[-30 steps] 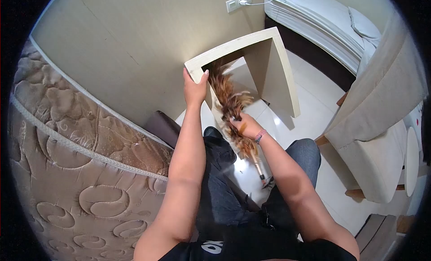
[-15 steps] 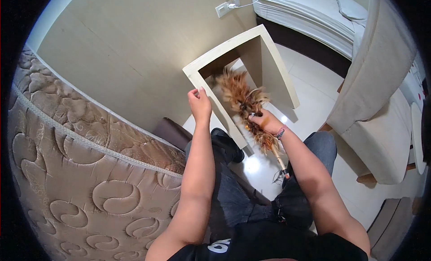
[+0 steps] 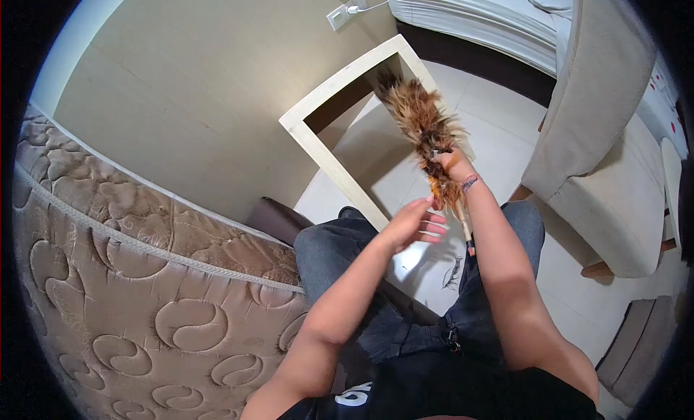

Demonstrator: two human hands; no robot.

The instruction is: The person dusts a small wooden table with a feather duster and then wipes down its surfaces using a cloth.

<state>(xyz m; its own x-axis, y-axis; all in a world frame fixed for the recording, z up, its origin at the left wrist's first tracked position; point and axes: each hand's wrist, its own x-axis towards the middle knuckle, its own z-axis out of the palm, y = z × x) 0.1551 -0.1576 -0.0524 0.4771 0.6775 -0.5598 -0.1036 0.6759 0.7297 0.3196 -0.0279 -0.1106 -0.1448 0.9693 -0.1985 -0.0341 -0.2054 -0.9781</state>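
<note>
Off the cream frame [image 3: 335, 169], my left grip [image 3: 410, 223] has moved near the duster [image 3: 425, 120], fingers spread; my right grip [image 3: 455, 164] clasps its middle, handle toward the lap, feathers toward the frame's far corner.

1. White print [image 3: 353, 397] is shown on the front of a black shirt [image 3: 448, 385], at the bottom edge of the view. A rounded character, possibly an "O", can be made out, set at a slant. Beside it, part of another white character is shown, too incomplete to be identified. No whole word can be read.
2. Small red marks [image 3: 674, 128] are seen on a pale surface [image 3: 661, 115] at the far right edge; whether letters or a pattern are formed cannot be told.
</note>
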